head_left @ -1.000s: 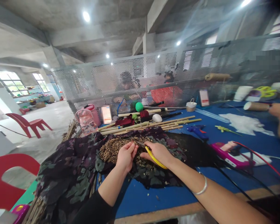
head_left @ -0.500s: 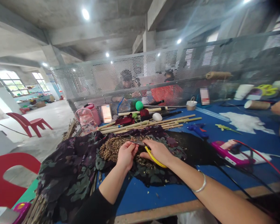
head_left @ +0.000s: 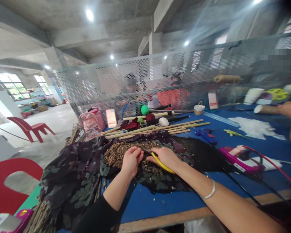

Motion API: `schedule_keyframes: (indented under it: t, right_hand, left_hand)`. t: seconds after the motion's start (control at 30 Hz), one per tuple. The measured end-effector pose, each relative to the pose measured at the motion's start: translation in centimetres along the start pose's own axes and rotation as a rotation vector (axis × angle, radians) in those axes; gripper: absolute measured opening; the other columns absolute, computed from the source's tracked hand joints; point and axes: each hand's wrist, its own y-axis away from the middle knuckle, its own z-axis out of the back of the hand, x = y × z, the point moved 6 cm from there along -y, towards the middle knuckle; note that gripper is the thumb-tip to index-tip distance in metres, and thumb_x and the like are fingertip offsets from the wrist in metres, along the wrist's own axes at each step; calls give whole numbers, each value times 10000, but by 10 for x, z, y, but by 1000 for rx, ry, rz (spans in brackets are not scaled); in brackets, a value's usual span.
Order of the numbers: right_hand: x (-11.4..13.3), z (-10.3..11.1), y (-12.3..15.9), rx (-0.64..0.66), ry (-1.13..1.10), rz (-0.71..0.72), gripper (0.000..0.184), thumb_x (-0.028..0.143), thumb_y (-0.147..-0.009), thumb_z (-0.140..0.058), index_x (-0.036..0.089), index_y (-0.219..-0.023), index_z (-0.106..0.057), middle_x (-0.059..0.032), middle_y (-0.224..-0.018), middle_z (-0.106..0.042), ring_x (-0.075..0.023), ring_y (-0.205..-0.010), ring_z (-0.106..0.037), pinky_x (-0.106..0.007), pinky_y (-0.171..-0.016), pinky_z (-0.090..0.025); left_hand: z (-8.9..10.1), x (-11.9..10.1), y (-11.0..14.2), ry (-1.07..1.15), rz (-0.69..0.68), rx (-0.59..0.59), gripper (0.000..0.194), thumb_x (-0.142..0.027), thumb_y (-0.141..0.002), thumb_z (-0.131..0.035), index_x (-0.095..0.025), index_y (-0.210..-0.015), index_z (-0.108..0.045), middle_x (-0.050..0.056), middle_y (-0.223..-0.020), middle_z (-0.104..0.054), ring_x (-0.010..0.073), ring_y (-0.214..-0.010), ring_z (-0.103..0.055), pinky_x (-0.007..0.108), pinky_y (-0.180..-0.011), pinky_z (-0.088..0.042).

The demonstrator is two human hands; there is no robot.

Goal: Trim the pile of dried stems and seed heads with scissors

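Note:
My left hand (head_left: 131, 159) is closed in a pinch over a heap of dried brown plant bits (head_left: 115, 152). What its fingertips hold is too small to make out. Close on its right, my right hand (head_left: 166, 158) is wrapped around yellow-handled scissors (head_left: 161, 162), whose dark blades point at the left fingertips. Whether the blades are parted is unclear. Beneath the heap lies a dark floral cloth (head_left: 70, 176), spread over the blue table (head_left: 140, 207).
Behind the heap lie several thin sticks (head_left: 147, 127), a green ball (head_left: 145, 110) and a white ball (head_left: 163, 122). To the right are a blue glue gun (head_left: 206, 136) and a power strip (head_left: 242, 160) with cables. Another person's hand (head_left: 289, 111) shows at the right edge.
The scissors blades have shifted slightly at the left fingertips and look closer together. Both hands stay almost in place. The other person's hand at the right edge has moved slightly.

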Motion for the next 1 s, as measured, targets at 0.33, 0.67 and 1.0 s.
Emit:
schedule_keyframes:
  t: [0.33, 0.67, 1.0]
  right_hand:
    - [-11, 13, 2, 34, -12, 23, 482, 690, -701, -493, 252, -873, -597, -50, -764, -676, -251, -738, -641, -279, -585, -405]
    - [-18, 13, 1, 39, 20, 55, 720, 719, -571, -600, 200, -1068, -565, -103, -907, -635, -282, -884, -594, -334, -740, -412]
    - [-9, 20, 3, 17, 33, 128, 788, 755, -509, -606, 201, -1069, -562, -107, -926, -631, -297, -905, -574, -370, -760, -368]
  left_hand:
    - [11, -16, -2, -210, -167, -130, 190, -142, -680, -660, -160, -842, -561, -13, -702, -568, 66, -535, -574, 146, -431, -432]
    - [12, -50, 7, -670, -641, -149, 248, -78, -692, -540, -209, -852, -676, 40, -840, -649, 166, -826, -591, 262, -794, -450]
    - [-54, -55, -23, -1554, -437, 583, 196, -338, -708, -603, -209, -771, -736, 25, -689, -695, 161, -600, -565, 241, -614, -400]
